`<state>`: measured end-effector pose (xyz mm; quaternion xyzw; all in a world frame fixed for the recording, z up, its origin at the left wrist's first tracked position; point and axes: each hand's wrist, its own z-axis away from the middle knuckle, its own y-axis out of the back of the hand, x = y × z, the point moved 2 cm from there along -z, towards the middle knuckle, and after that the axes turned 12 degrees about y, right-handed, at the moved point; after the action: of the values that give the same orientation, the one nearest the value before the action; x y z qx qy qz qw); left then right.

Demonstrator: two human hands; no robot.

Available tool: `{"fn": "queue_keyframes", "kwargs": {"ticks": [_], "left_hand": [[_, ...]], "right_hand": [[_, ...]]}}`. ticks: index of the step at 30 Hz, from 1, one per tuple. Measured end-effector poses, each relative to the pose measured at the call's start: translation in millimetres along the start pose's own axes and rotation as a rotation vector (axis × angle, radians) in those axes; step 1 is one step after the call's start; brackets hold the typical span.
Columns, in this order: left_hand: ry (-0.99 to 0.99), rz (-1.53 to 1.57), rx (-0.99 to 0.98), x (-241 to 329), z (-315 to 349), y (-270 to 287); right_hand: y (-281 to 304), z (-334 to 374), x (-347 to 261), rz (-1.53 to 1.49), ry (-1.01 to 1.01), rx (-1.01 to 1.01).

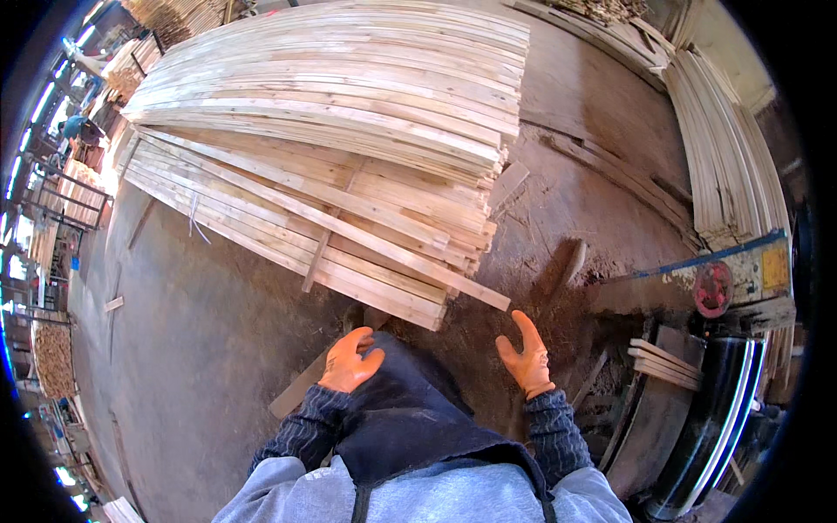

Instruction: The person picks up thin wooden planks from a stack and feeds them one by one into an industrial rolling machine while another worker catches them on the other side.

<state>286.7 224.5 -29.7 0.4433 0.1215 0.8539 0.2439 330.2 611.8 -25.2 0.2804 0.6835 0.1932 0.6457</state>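
Note:
A big stack of long pale wooden boards (349,74) fills the space in front of me, with a lower layer of boards (261,213) on its near side. One loose board (384,240) lies slantwise over that layer, its near end sticking out past the others. Just below that end is my right hand (527,356) in an orange glove, thumb and fingers apart and nothing in it. My left hand (349,360), gloved in orange too, hovers beside my dark apron (392,401). Its fingers are bent, the thumb stands off, and it holds nothing.
Thin cross strips (324,240) lie across the lower boards. To the right stand a machine with a red round part (713,289), a black shiny cylinder (711,427) and another board stack (724,157). Scrap wood (571,261) litters the floor. A person (83,131) is far left.

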Motion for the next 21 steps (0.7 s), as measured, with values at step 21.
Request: {"fn": "queue_keyframes", "kwargs": {"ticks": [21], "left_hand": [[-1.091, -0.891, 0.278, 277, -465, 142]], "right_hand": [[-187, -229, 20, -0.641, -0.568, 0.426]]}}
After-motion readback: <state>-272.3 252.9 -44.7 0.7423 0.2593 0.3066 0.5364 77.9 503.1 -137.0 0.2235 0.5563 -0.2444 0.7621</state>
